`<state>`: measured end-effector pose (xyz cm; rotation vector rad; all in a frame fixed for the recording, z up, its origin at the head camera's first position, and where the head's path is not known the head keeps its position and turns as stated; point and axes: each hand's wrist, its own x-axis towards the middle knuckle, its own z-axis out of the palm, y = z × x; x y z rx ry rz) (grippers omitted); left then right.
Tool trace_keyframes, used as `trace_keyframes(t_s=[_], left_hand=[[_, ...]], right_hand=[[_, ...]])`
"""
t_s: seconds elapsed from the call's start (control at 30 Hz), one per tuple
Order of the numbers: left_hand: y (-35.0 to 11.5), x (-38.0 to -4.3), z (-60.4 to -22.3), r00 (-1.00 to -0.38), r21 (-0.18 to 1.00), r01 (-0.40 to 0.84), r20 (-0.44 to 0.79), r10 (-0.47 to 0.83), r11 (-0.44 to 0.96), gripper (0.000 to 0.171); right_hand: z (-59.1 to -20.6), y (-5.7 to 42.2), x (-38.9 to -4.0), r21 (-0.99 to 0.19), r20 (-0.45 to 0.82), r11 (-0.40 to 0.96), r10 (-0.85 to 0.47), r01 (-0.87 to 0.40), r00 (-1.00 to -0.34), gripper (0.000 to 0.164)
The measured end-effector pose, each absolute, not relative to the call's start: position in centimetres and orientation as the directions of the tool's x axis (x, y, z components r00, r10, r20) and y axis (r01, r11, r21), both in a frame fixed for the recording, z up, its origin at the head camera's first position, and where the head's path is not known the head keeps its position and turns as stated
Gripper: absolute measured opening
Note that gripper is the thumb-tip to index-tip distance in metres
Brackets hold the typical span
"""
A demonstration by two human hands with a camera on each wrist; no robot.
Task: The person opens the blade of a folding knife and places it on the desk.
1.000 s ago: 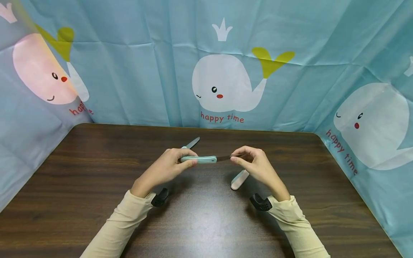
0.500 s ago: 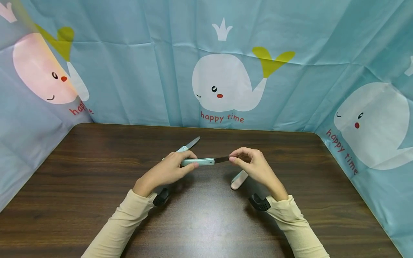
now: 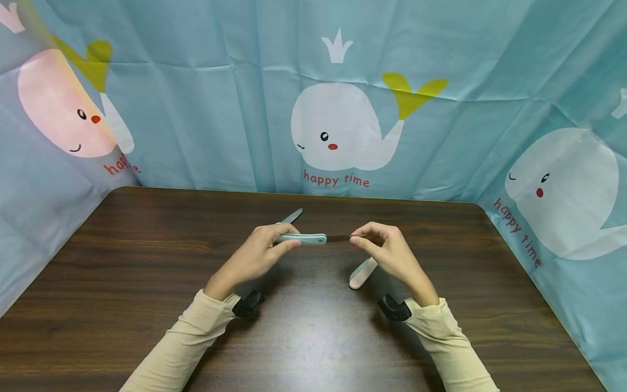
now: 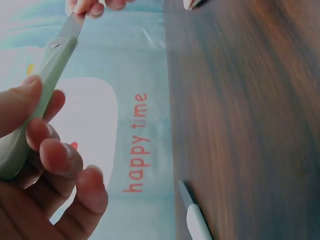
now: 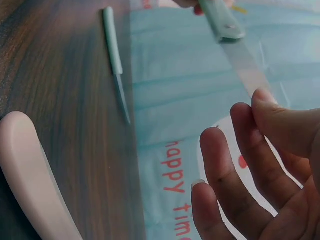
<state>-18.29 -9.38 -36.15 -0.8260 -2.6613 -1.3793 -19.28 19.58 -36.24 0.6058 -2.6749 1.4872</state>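
Observation:
Between my two hands a folding knife with a mint-green handle point(image 3: 312, 239) is held above the table, its blade point(image 5: 245, 65) out straight. My left hand point(image 3: 250, 255) grips the handle, thumb on one side and fingers on the other. At the other end, my right hand point(image 3: 389, 253) pinches the blade near its tip between thumb and index finger; the tip is hidden there. In the right wrist view the other fingers are spread away from the blade.
A second mint-handled knife point(image 5: 113, 45), blade out, lies on the dark wood table point(image 3: 303, 337) beyond my left hand. A pale pink handle point(image 3: 362, 274) lies below my right hand. A light-blue whale-print curtain point(image 3: 206, 120) hangs behind the table.
Half a second ago the knife dipped slightly lower and more of its blade's face showed; now it is raised and nearly level. Both hands have kept their hold.

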Motion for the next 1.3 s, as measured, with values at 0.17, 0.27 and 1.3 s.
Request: trace_keyframes(t_s=[0.17, 0.27, 1.3], left_hand=[[-9.4, -18.2, -36.2, -0.874, 0.753, 0.445, 0.247, 0.419, 0.484, 0.010], [-9.4, -18.3, -36.3, -0.884, 0.744, 0.421, 0.207, 0.420, 0.520, 0.012], [-10.0, -18.7, -38.1, -0.918, 0.587, 0.286, -0.061, 0.393, 0.758, 0.012]], right_hand=[[-36.5, 19.5, -19.6, -0.810, 0.189, 0.480, -0.329, -0.336, -0.925, 0.014], [-36.7, 19.4, -19.7, -0.806, 0.171, 0.497, -0.323, -0.321, -0.931, 0.016], [-39.5, 19.4, -20.6, -0.817, 0.090, 0.542, -0.216, -0.197, -0.972, 0.020]])
